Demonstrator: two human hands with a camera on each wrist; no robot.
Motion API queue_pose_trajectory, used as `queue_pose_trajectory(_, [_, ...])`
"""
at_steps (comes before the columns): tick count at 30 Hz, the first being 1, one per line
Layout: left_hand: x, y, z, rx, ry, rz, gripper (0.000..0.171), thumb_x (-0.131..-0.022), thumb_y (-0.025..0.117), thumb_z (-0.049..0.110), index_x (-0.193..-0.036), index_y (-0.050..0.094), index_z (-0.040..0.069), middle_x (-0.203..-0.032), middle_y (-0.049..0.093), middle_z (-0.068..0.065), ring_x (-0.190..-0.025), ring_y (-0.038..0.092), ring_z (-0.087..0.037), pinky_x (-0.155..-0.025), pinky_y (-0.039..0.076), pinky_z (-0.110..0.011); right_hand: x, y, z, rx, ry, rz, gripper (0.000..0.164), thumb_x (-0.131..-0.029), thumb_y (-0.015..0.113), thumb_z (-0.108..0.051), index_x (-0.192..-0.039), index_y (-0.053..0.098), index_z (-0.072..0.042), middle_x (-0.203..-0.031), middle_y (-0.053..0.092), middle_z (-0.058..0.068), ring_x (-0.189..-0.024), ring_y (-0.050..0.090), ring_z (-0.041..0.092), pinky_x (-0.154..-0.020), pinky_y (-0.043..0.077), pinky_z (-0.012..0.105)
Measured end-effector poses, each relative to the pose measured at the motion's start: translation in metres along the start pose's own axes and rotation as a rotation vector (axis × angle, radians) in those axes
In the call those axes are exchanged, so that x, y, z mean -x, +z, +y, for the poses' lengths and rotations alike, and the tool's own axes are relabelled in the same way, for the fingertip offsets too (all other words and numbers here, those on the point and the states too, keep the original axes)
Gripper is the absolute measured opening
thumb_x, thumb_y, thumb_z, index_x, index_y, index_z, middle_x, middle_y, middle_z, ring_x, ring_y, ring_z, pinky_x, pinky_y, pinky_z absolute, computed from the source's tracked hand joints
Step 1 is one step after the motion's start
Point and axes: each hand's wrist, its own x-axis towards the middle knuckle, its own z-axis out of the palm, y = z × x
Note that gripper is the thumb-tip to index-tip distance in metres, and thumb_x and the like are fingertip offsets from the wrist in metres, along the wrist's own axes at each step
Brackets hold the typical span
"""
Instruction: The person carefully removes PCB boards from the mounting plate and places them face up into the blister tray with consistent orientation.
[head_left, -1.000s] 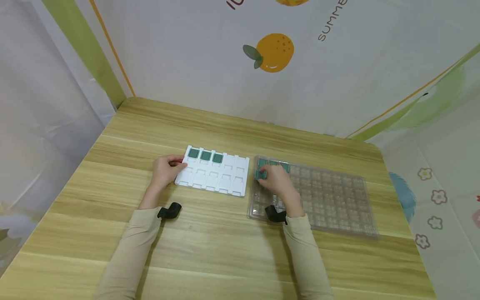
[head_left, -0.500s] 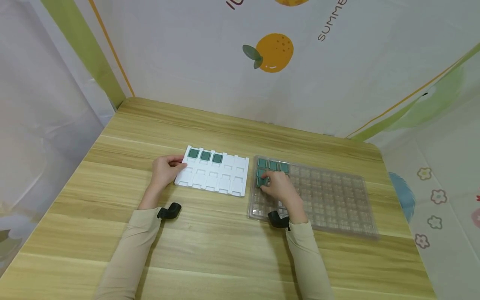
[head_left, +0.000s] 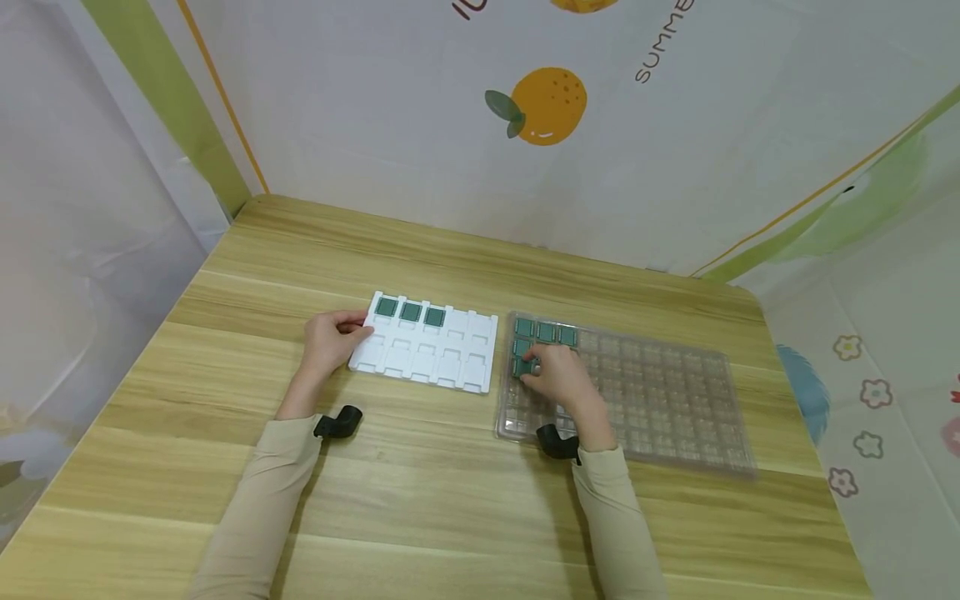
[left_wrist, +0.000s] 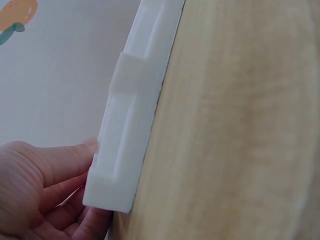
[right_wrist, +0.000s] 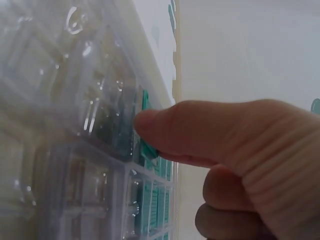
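Note:
My left hand [head_left: 326,343] holds the left edge of a white plastic tray [head_left: 423,360], thumb on its rim in the left wrist view. Three green square chips [head_left: 410,312] lie in the tray's far row. To the right, my right hand [head_left: 564,377] pinches a green chip [head_left: 521,367] at the left column of a clear compartment tray [head_left: 667,400]. In the right wrist view, the thumb presses on this chip [right_wrist: 145,101], which looks tilted against its compartment. Several more green chips [head_left: 525,327] sit in the clear tray's far-left compartments; my hand partly hides some.
Both trays lie on a wood-grain table [head_left: 420,517], with a narrow gap between them. A printed white curtain [head_left: 375,125] hangs behind the table's far edge. Black wrist cameras [head_left: 341,422] sit at both cuffs.
My right hand has moved slightly nearer to me over the clear tray. A green chip now shows at its fingertips, in the third row. My left hand and the white tray have stayed still.

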Motion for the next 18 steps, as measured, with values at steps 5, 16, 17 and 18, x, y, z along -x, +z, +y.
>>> queue_pose_trajectory(5, [0.0000,0.0003,-0.0001,-0.001,-0.001,0.002,0.024,-0.082,0.068,-0.001,-0.104,0.067,-0.011,-0.089,0.067,-0.026,-0.071,0.057,-0.010,-0.058,0.041,-0.010,-0.0010,0.0017,-0.0004,0.024,-0.012,0.003,0.020,-0.079,0.075,-0.014,-0.096,0.070,-0.003,-0.084,0.069,0.008,-0.053,0.047,0.011,-0.053,0.043,0.028])
queue_pose_trajectory(16, [-0.0002,0.0003,-0.0009,-0.005,-0.003,0.001,0.024,-0.082,0.068,-0.001,-0.104,0.067,-0.011,-0.090,0.067,-0.026,-0.074,0.060,-0.018,-0.058,0.041,-0.010,-0.0005,0.0026,-0.0008,0.045,-0.006,0.008,0.024,-0.080,0.074,-0.013,-0.102,0.069,-0.003,-0.086,0.069,0.009,-0.061,0.058,0.013,-0.055,0.047,0.028])
queue_pose_trajectory(17, [-0.0001,0.0003,-0.0008,-0.005,-0.003,0.001,0.024,-0.082,0.068,-0.001,-0.104,0.067,-0.011,-0.090,0.067,-0.026,-0.075,0.060,-0.018,-0.058,0.041,-0.010,-0.0004,0.0024,-0.0010,0.047,-0.008,0.010,0.024,-0.080,0.074,-0.013,-0.102,0.069,-0.003,-0.086,0.069,0.009,-0.061,0.058,0.013,-0.054,0.047,0.027])
queue_pose_trajectory(18, [-0.0001,0.0002,-0.0008,-0.006,-0.002,0.001,0.024,-0.082,0.068,0.000,-0.104,0.067,-0.011,-0.090,0.067,-0.026,-0.075,0.060,-0.019,-0.058,0.041,-0.010,-0.0005,0.0023,-0.0012,0.048,-0.007,0.011,0.024,-0.081,0.074,-0.013,-0.102,0.069,-0.003,-0.085,0.069,0.009,-0.060,0.057,0.012,-0.053,0.047,0.027])
